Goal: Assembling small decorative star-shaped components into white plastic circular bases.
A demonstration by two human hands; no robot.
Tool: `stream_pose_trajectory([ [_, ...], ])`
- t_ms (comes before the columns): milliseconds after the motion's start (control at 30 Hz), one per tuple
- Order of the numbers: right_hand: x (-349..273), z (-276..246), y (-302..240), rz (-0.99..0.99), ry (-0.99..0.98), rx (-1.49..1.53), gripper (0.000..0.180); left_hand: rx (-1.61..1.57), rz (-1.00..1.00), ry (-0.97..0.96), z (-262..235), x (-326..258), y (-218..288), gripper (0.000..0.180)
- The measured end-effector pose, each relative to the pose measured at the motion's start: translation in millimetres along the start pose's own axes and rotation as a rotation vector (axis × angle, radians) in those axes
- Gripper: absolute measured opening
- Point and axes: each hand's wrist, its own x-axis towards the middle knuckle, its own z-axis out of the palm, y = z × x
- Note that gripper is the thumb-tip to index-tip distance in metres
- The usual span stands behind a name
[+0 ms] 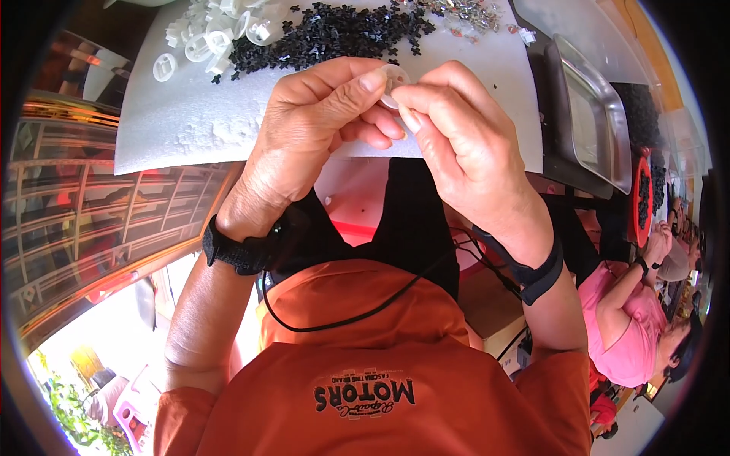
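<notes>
Over the near part of the work surface, my left hand (323, 102) pinches a round, translucent white plastic disc (394, 76) between thumb and forefinger. Its other fingers curl loosely below. My right hand (468, 125) meets it from the right, thumb and forefinger pressed together against the disc's lower edge. Whatever small thing those right fingertips hold is too small to make out. Just beyond my hands lies a heap of small black plastic pieces (334, 34). Similar translucent white parts (217, 38) are piled to its left, one disc (164, 67) lying apart.
A white foam sheet (190, 121) covers the work surface. Small shiny metal parts (471, 14) lie at the far right. Beside the sheet stands a metal tray (589, 114); beyond it is a red tray (643, 199) of black pieces. A co-worker in pink (623, 323) sits at right.
</notes>
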Motion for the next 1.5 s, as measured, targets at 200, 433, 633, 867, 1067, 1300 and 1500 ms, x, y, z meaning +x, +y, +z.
stream_pose_trajectory([
  [200, -7.2, 0.3, 1.7, 0.047, 0.042, 0.126, 0.023, -0.01, 0.022, 0.0, 0.1, 0.2, -1.8, 0.031],
  [433, -5.6, 1.8, -3.7, 0.15, 0.11, 0.247, 0.018, 0.07, 0.076, 0.053, 3.9, -2.6, -5.1, 0.029],
  [633, -5.9, 8.7, -0.2, 0.253, 0.113, 0.29, 0.015, 0.186, 0.111, 0.079, 10.4, -5.4, -6.8, 0.032],
  [867, -1.9, 9.9, -0.2, 0.199, 0.11, 0.186, 0.014, 0.209, 0.125, 0.097, 11.1, -5.2, -11.1, 0.031],
  [1067, -1.1, 11.5, 0.7, 0.2, 0.112, 0.163, 0.013, 0.283, 0.175, 0.096, 14.9, -8.7, -13.6, 0.029],
  [1300, -4.4, 6.6, -1.6, 0.327, 0.055, 0.368, 0.008, 0.305, 0.195, 0.15, 16.7, -10.3, -15.9, 0.029],
  [1500, -8.0, 4.3, -4.3, 0.464, 0.016, 0.489, 0.009, 0.313, 0.181, 0.136, 16.2, -10.2, -14.6, 0.028],
])
